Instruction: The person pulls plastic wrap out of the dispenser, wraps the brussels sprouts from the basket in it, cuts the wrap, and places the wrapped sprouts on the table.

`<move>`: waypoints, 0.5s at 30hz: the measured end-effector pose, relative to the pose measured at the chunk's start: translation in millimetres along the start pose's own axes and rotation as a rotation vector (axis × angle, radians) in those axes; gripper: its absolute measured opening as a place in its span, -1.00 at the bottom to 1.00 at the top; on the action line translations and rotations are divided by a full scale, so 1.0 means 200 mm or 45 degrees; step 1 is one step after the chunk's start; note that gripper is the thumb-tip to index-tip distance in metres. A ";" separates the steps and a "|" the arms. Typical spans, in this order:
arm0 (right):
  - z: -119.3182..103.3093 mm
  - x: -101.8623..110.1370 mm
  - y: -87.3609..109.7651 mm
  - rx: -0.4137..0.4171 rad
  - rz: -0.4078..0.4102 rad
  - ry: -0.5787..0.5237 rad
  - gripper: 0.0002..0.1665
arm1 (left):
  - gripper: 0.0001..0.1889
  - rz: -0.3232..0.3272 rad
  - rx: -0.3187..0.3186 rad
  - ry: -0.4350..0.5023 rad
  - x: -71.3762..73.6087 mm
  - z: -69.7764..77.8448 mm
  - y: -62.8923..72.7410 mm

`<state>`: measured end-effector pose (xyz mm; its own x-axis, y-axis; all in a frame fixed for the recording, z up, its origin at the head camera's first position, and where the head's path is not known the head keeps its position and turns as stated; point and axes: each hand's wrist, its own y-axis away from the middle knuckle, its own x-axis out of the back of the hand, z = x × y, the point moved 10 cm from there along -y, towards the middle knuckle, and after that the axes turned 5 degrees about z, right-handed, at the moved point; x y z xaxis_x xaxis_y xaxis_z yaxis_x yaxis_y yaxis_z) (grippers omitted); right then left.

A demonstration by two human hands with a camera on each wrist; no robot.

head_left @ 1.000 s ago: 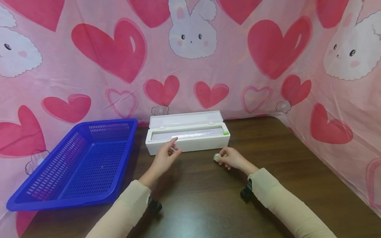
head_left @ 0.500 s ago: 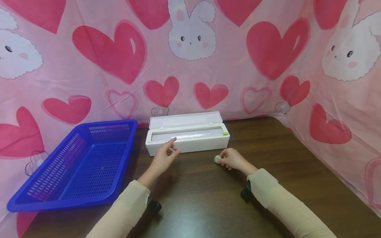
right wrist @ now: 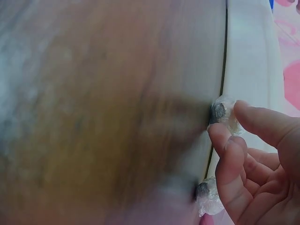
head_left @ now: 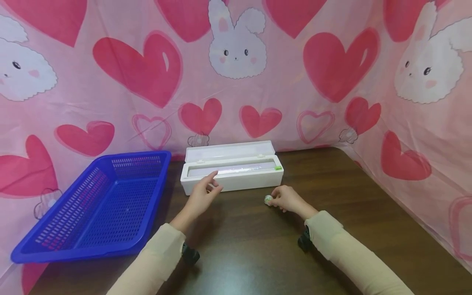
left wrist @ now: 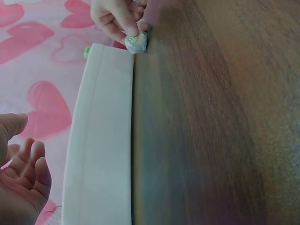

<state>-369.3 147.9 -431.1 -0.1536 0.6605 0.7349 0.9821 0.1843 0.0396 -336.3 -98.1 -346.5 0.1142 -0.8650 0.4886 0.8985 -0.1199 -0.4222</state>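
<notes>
My right hand (head_left: 291, 199) pinches a small round bundle (head_left: 268, 200) between thumb and fingers, close over the table. The bundle is whitish with green, and in the right wrist view its clear, crinkled film (right wrist: 224, 115) shows a dark spot. Lower in that view, a second film-wrapped bit (right wrist: 209, 197) shows beside the curled fingers. My left hand (head_left: 200, 198) holds nothing; its fingers are relaxed and overlap the front of the white cling film dispenser (head_left: 236, 183). That long box has its lid (head_left: 230, 151) raised, with a green slide cutter (head_left: 278, 168) at the right end.
A blue perforated plastic basket (head_left: 156, 209) stands at the left of the dark wooden table (head_left: 250, 254). Behind the dispenser hangs a pink cloth (head_left: 291, 88) printed with hearts and rabbits, which also lines the right side.
The head view has tipped up slightly, so everything sits a little lower in it. Both hands keep nearly the same places, and the bundle stays in the right hand's pinch.
</notes>
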 end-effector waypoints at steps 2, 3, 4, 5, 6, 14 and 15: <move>0.00 0.00 0.00 0.004 -0.005 -0.001 -0.76 | -0.46 -0.001 0.011 -0.005 0.00 0.00 0.00; -0.01 0.01 0.00 0.007 -0.005 -0.001 -0.74 | -0.46 -0.001 0.017 -0.007 0.01 0.00 0.00; -0.01 0.01 0.00 0.009 -0.007 -0.003 -0.73 | -0.46 0.000 0.021 -0.010 0.01 -0.01 -0.01; -0.01 0.02 0.00 0.014 -0.010 -0.002 -0.72 | -0.46 0.003 0.027 -0.014 0.01 -0.01 -0.01; -0.02 0.02 0.00 0.020 -0.011 -0.002 -0.71 | -0.46 0.006 0.038 -0.019 0.02 -0.01 -0.01; -0.13 0.15 -0.02 0.114 0.020 0.035 -0.55 | -0.49 0.041 0.066 -0.125 0.09 0.03 -0.08; -0.15 0.18 -0.03 0.139 0.039 0.054 -0.54 | -0.49 0.037 0.064 -0.158 0.09 0.04 -0.09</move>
<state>-377.9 148.3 -385.1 -0.1168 0.6358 0.7629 0.9681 0.2445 -0.0556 -347.2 -108.0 -323.2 0.1890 -0.8005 0.5688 0.9139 -0.0685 -0.4001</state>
